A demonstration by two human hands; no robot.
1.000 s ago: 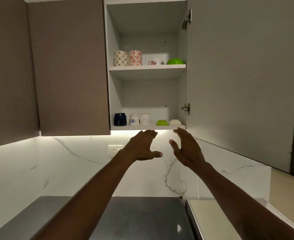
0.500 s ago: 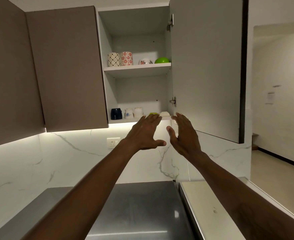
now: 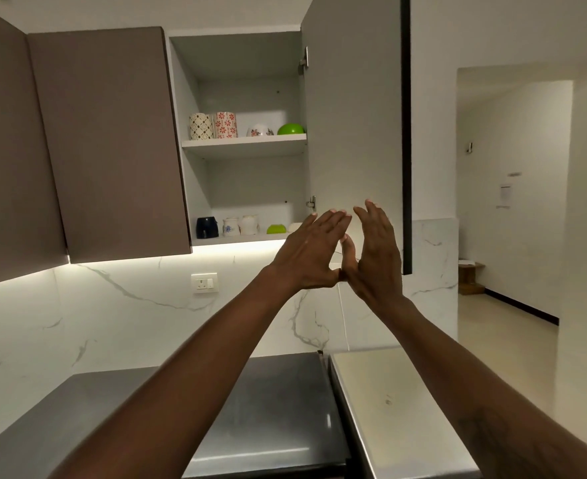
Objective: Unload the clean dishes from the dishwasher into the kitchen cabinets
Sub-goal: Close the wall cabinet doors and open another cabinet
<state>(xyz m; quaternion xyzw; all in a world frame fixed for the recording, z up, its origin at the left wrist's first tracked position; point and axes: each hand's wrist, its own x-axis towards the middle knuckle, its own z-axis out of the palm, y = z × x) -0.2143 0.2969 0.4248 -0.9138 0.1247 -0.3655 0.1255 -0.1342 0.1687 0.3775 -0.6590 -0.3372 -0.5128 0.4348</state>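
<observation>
Empty hands raised — left hand (image 3: pixel 311 252), right hand (image 3: pixel 375 250) — open cabinet (image 3: pixel 247 143), mugs (image 3: pixel 212 125)

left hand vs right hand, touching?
Touching. In the head view the left hand thumb tip meets the base of the right hand thumb; their fingers are spread apart, both hands empty.

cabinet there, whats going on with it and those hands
A person holds both bare hands up in front of the open cabinet, empty. The left hand and right hand are open, thumbs touching, beside the door. Mugs and a green bowl sit on the upper shelf; more cups on the lower.
</observation>
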